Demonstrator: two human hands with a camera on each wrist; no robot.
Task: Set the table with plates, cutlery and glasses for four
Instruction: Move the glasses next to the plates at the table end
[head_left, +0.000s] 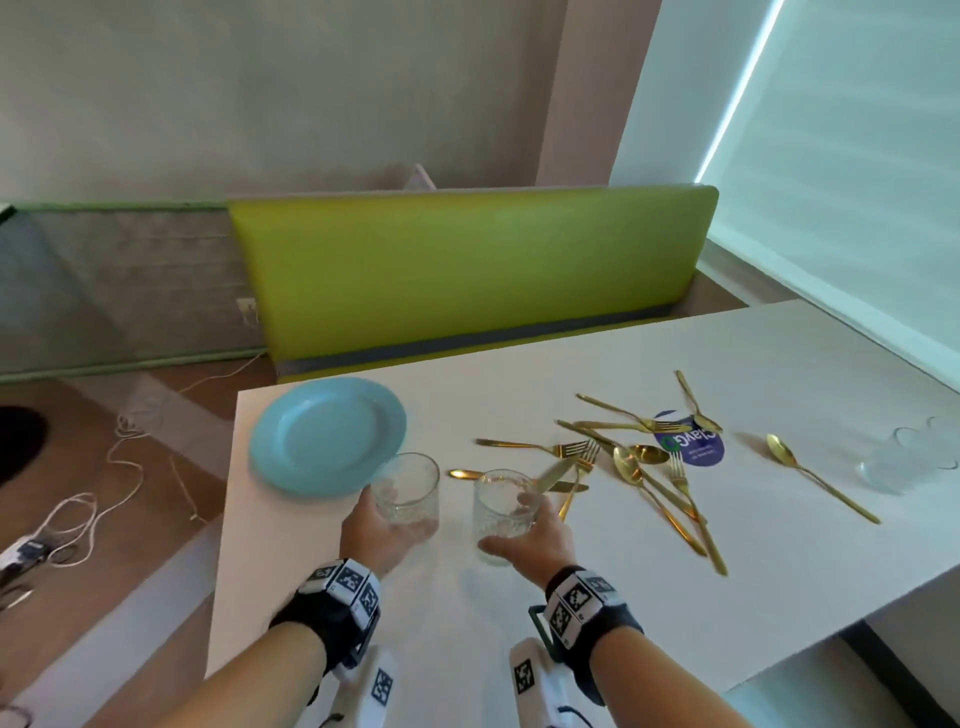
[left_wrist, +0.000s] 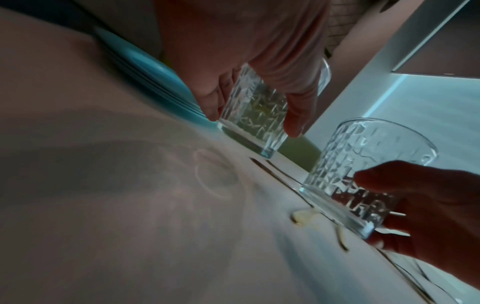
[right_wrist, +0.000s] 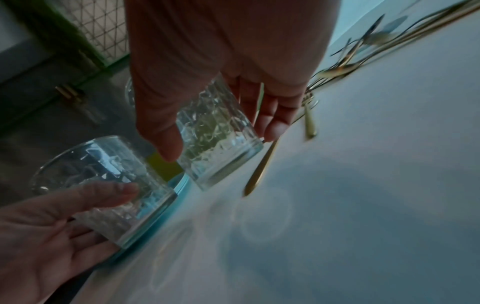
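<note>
My left hand (head_left: 395, 519) grips a clear patterned glass (head_left: 408, 488) just right of the blue plates (head_left: 327, 434), which lie stacked near the table's left end. My right hand (head_left: 519, 525) grips a second patterned glass (head_left: 504, 506) beside it. In the left wrist view the thumb and fingers wrap the left glass (left_wrist: 254, 111), whose base is close over the table. In the right wrist view the right glass (right_wrist: 218, 131) is tilted in my fingers. Gold cutlery (head_left: 639, 462) lies scattered in the middle of the white table (head_left: 571, 623). Two more glasses (head_left: 904, 462) stand at the far right.
A purple round sticker (head_left: 688, 441) lies under the cutlery pile, and a lone gold spoon (head_left: 815, 475) lies right of it. A green bench back (head_left: 467, 270) runs behind the table. White cables (head_left: 104, 488) lie on the floor at the left.
</note>
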